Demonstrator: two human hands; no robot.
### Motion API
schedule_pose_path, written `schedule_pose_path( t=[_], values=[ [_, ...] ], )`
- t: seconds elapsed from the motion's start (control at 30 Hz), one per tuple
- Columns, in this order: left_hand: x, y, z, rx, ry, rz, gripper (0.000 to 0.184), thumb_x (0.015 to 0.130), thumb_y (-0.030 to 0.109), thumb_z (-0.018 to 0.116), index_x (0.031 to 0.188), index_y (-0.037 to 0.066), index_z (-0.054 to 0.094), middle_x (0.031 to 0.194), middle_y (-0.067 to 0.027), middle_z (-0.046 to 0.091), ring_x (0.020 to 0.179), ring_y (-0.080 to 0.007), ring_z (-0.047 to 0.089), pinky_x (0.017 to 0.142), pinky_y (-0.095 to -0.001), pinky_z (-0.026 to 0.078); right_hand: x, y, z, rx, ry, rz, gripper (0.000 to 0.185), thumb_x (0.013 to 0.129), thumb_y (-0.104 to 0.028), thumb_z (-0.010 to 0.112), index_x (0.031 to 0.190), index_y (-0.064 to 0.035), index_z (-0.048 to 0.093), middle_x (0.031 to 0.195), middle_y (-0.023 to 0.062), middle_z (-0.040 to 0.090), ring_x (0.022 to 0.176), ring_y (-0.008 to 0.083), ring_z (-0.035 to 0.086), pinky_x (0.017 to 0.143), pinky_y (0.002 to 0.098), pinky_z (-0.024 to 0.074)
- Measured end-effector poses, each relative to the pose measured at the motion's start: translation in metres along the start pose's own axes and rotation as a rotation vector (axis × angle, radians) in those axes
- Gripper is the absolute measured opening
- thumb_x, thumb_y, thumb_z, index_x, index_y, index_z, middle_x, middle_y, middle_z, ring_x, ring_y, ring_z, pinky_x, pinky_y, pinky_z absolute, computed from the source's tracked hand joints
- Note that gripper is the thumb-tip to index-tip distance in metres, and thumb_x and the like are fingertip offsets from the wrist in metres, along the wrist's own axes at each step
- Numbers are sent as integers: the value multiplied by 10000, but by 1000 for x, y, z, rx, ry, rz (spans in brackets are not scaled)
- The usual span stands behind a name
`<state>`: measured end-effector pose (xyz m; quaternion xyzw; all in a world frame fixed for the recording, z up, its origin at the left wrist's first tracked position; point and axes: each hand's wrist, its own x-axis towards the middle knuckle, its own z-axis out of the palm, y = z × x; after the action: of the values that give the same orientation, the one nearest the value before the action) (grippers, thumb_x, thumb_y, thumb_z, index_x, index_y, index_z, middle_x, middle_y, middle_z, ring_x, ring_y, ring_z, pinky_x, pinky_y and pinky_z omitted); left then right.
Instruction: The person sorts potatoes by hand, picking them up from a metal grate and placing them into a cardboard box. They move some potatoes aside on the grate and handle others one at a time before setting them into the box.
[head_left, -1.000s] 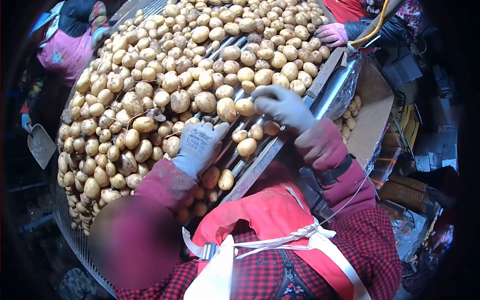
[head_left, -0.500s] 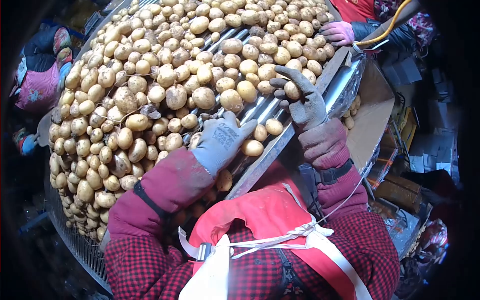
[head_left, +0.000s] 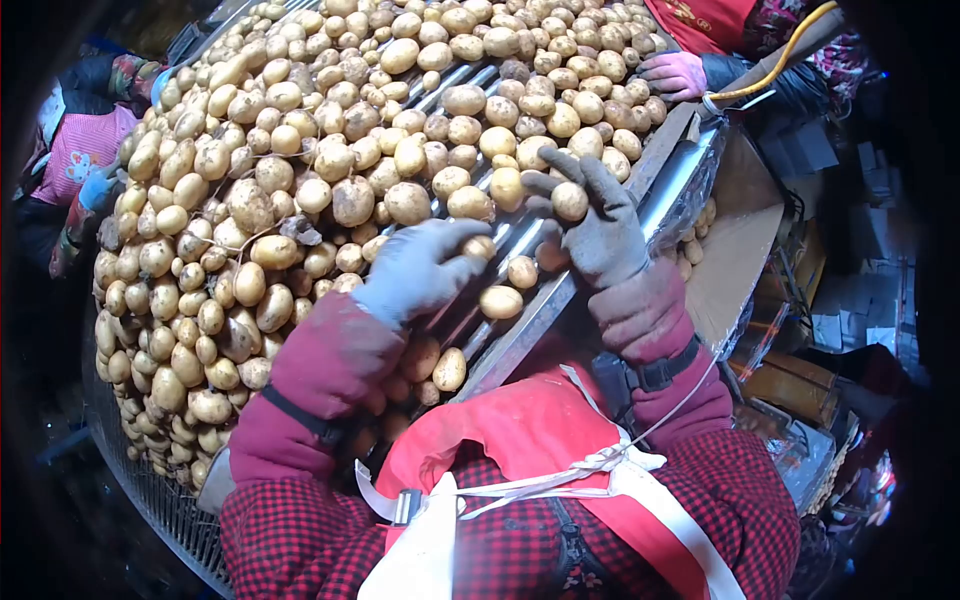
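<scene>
My left hand (head_left: 420,268), in a pale grey-blue glove, has its thumb and fingers closed round a small potato (head_left: 480,247) just above the metal bars. My right hand (head_left: 606,238), in a darker, dirt-stained glove, is beside the metal edge with a round potato (head_left: 570,201) held at its fingers. Below that hand's palm is a blurred brownish potato (head_left: 551,256); whether the hand touches it I cannot tell. Between my hands, two loose potatoes, one small (head_left: 522,271) and one oval (head_left: 501,302), lie on the slatted bars (head_left: 470,318).
A large heap of potatoes (head_left: 250,205) covers the table beyond my hands. The metal rim (head_left: 530,335) runs close to my red apron. A cardboard box (head_left: 745,235) with potatoes stands at right. A co-worker's pink glove (head_left: 674,75) rests at the far edge; another person (head_left: 85,150) is at left.
My left hand has shifted slightly left and up and now pinches a small potato. My right hand has moved slightly down, keeping its potato. The person at left has moved an arm.
</scene>
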<state>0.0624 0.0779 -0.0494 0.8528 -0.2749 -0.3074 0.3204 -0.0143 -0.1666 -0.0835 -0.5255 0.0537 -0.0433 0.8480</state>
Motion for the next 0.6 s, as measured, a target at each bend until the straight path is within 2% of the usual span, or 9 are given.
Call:
schedule_pose_path(
  t=[0.07,0.13,0.23,0.27,0.33,0.4,0.47,0.5,0.6],
  values=[
    [-7,-7,-4,-279,199,56,424,957,180,765,1367,97,694,1290,-134,707,1107,-190,691,958,-342,554,-10,5,15,181,-71,-15,451,1128,-281,445,1560,-163,490,1524,152,559,1260,311,658,869,321,607],
    [-13,3,-15,-77,455,395,465,908,140,805,1358,92,698,1294,-181,692,1123,-266,714,954,-376,571,-13,-3,27,656,-61,352,508,1115,-411,480,1563,-169,476,1612,140,457,1320,377,612,940,403,614],
    [-21,49,-26,174,470,542,512,856,130,833,1350,104,700,1307,-213,677,1128,-353,717,951,-408,581,-26,17,58,-102,-109,16,539,1107,-367,484,1570,-97,426,1533,104,536,1368,277,584,1114,476,523],
    [-19,54,-19,247,473,582,570,797,129,857,1344,113,701,1325,-237,661,1093,-410,713,905,-426,597,-25,26,60,-103,-111,11,539,1107,-367,484,1570,-97,426,1533,104,536,1368,277,584,1114,476,523],
    [-16,57,-15,327,384,614,697,757,203,889,1412,137,658,1400,-214,633,1209,-387,663,990,-448,544,-22,49,56,533,-172,80,549,1093,-287,519,1587,-90,385,1531,140,537,1386,258,563,1210,441,421],
    [-16,55,-12,305,367,629,764,769,299,872,1467,138,605,1425,-186,615,1244,-377,621,1048,-485,482,-23,54,51,622,-60,111,614,1050,-159,586,1604,-71,336,1549,163,525,1400,251,553,1258,428,369],
    [-18,45,-13,261,410,646,806,809,404,839,1505,105,563,1447,-179,603,1277,-380,589,1095,-513,430,-28,44,42,23,-141,-192,775,963,0,663,1618,-94,261,1576,198,502,1433,286,533,1235,430,400],
    [-24,40,-16,276,394,637,853,803,282,897,1527,38,517,1483,-210,587,1348,-396,569,1132,-498,441,-29,36,39,-245,-120,-351,873,919,79,702,1625,-105,223,1590,216,490,1450,303,524,1224,430,415],
    [-30,28,-13,294,487,578,839,816,248,885,1531,30,506,1494,-218,576,1356,-398,565,1141,-494,447,-29,48,42,-112,-132,-492,899,901,73,719,1619,-130,217,1589,236,483,1456,332,515,1223,438,415]
  ],
)
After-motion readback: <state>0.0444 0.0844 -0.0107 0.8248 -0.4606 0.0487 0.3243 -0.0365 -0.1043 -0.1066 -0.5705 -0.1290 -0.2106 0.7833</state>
